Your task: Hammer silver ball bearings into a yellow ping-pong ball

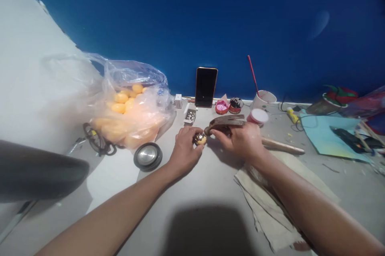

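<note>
My left hand (184,147) grips a small yellow ball (200,140) between thumb and fingers, just above the table. Shiny metal studs, which look like thumbtacks, cover part of the ball. My right hand (247,140) is closed around a claw hammer (226,120) close to its head. The hammer's wooden handle sticks out to the right behind the hand. Its striking face is right beside the ball; whether they touch I cannot tell. Beyond my left hand sits a small open box of shiny metal pieces (190,117).
A plastic bag of yellow balls (136,107) stands at left, near a round metal-topped lid (148,156). A phone (206,87) leans on the blue wall. Paint pots (221,107) and a cup (266,97) stand behind my right hand. Cloth (270,208) lies under my right forearm.
</note>
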A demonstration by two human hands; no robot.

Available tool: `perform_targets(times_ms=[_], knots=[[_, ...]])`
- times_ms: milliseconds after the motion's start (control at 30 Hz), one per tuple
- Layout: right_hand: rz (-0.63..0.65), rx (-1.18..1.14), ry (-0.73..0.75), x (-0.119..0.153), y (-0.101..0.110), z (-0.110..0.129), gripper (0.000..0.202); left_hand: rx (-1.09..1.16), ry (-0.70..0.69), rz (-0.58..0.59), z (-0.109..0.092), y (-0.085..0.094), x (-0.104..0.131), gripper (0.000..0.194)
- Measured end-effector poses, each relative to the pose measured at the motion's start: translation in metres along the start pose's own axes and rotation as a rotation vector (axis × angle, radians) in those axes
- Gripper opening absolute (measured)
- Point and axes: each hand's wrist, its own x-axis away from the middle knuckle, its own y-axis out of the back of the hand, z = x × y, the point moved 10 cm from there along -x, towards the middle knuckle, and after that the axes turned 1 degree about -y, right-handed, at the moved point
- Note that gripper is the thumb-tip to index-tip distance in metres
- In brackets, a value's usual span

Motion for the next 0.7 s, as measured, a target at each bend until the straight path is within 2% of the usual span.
perform_targets(times_ms=[133,300,433,567,700], knots=[[-0.088,-0.013,0.024,0.000,0.011,0.004,0.053,0.022,0.043,-0.014,0.005,0.000,0.000,0.036],[-0.058,-0.058,0.086,0.002,0.009,0.014,0.046,0.027,0.047,0.020,0.005,-0.003,0.001,0.043],[-0.104,-0.052,0.073,0.003,0.011,0.010,0.048,0.010,0.025,0.041,0.001,-0.003,0.000,0.038],[-0.068,-0.029,0.081,0.003,0.007,0.011,0.049,0.070,0.066,0.030,0.003,-0.001,0.000,0.035],[-0.094,-0.017,0.073,0.003,0.011,0.011,0.052,0.094,0.088,0.035,0.004,0.000,0.001,0.036]])
